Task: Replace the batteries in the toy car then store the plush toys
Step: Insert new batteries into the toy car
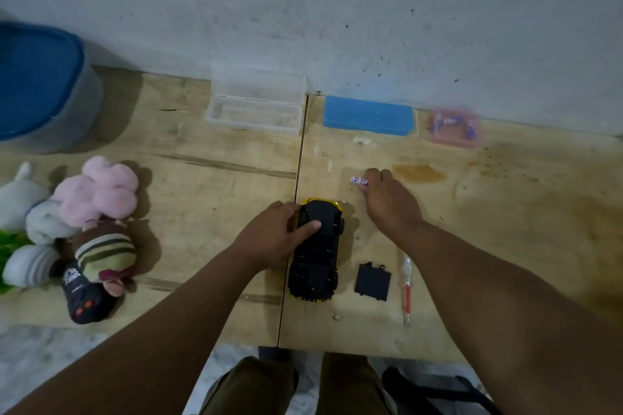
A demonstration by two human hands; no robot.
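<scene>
battery [358, 180] pinched in right hand [387, 199], just beyond upturned toy car [317, 248] steadied by left hand [276, 236]; cover [372, 281] off beside it; plush toys [77, 222] unstored far left.

You are working at a makeshift home bench: bare plywood tabletop [202, 178] against a scuffed, stained wall [337, 10], with plush toys [84, 219] piled at the left.
</scene>
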